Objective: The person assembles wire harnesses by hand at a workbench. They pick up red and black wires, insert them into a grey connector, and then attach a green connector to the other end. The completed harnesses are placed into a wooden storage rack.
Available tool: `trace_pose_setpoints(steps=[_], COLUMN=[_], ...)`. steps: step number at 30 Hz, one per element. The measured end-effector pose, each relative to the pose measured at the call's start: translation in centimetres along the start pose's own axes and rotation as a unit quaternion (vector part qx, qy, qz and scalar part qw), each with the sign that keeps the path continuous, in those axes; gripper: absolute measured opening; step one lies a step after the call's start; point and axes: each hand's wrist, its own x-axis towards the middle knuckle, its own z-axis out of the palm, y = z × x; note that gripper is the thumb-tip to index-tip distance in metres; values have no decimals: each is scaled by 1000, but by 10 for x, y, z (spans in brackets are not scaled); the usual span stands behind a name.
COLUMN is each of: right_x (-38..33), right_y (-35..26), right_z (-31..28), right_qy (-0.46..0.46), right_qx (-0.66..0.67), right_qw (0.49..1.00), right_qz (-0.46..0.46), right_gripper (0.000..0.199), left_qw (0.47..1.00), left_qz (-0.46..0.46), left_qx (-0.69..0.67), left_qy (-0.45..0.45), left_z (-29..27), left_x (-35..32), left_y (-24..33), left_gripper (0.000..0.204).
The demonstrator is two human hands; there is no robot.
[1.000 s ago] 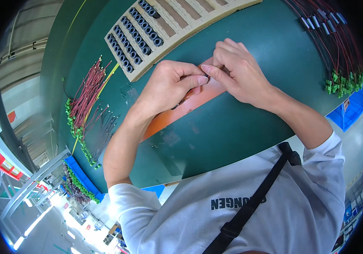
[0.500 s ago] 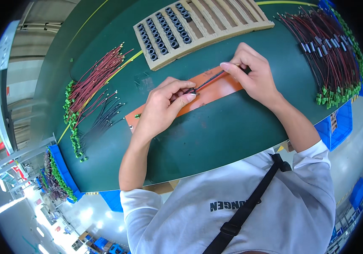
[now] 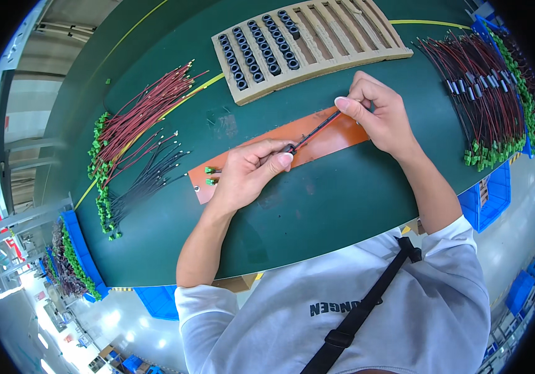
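Observation:
Over an orange strip point(image 3: 342, 134) on the green table, my left hand point(image 3: 252, 171) is closed, thumb and fingers pinching a small black ring-shaped core point(image 3: 289, 148). A pair of thin red and black wires point(image 3: 318, 129) runs from the core up to my right hand point(image 3: 373, 112). That hand pinches the wires between thumb and forefinger and keeps them stretched straight. Two green connectors point(image 3: 212, 170) show just left of my left hand, above the strip's left end. Whether they belong to the held wires is hidden by the hand.
A tan slotted tray point(image 3: 317, 70) with rows of black cores stands at the back. Red wires point(image 3: 149, 100) and black wires point(image 3: 149, 181) with green connectors lie left. At right lie wires fitted with dark cores point(image 3: 486, 81). A blue bin point(image 3: 489, 196) sits beyond the right edge.
The view has shifted slightly. Two green connectors now show beside my left hand, where mostly one was visible before. Both hands keep their pinch, with the wires still stretched between them.

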Motion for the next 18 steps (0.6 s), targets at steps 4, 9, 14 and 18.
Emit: trace_pose_setpoints(steps=[4,9,14,18], right_x=[1,1,3,0], right_y=[9,15,17,6], right_z=[3,4,10,12], right_qy=[-6,-10,25,26], right_qx=[16,17,35,79], right_qw=[999,999,994,989], right_qz=[36,40,102,121], right_gripper=[29,29,27,25], left_qw=[1000,999,994,992], left_qz=[-17,-10,-11,91], left_qx=[16,51,108,92], left_qy=[-10,-2,-5,-9], left_z=[3,4,4,3], left_x=[0,1,5,1], left_y=[2,1,1,-7], left_gripper=[30,28,30,40])
